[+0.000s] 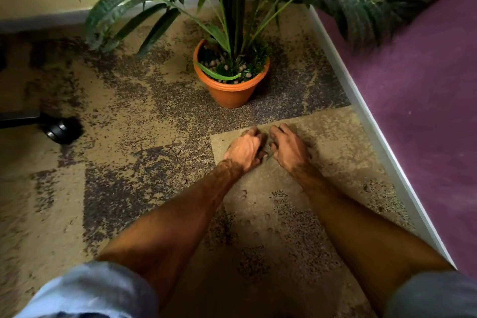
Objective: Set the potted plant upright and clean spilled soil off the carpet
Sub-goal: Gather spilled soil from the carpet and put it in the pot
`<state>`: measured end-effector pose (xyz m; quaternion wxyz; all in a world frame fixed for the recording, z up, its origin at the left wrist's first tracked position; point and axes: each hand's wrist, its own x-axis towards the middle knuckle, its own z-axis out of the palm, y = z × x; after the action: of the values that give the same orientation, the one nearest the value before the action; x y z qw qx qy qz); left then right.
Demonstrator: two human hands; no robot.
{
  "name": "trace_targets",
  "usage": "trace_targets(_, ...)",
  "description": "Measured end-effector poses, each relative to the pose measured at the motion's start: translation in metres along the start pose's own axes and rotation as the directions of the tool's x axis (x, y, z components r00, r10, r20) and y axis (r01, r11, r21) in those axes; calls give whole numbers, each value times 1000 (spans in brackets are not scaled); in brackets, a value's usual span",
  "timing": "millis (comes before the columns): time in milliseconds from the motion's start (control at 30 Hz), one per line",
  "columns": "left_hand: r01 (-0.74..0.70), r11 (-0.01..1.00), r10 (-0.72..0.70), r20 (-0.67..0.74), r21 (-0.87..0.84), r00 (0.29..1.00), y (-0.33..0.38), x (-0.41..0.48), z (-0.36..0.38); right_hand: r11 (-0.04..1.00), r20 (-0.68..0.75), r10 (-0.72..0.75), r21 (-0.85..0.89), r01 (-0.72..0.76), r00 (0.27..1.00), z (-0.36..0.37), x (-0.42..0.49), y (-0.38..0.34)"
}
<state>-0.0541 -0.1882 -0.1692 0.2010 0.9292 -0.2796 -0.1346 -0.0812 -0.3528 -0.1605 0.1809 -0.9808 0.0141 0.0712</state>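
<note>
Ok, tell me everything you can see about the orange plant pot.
The orange pot looks like terracotta or plastic, round and tapered, with a thick banded rim. It stands upright on the patterned carpet near the corner where two walls meet. It holds tall dark-green palm-like stems, grassy filler and small pale pebbles; one green leaf curls over the surface inside. Nothing touches it but the carpet; both hands are nearer the camera, apart from it.
</note>
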Motion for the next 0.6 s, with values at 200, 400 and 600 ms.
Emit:
trace_targets(200, -107, 984, 103, 40, 143, 994, -2, 2, 1, 999, 123, 44, -24, -42, 991, -9, 13, 1)
trace_targets(400, -172, 974, 172, 17, 145, 985, -6, -6, 3, 997, 81, 53, -61, -48, 995, -1, 3, 1)
trace_targets(600, -100, 994, 101, -33, 43, 994, -3, -12, 4, 998, 148, 40, -54, -33, 988, -12, 3, 6)
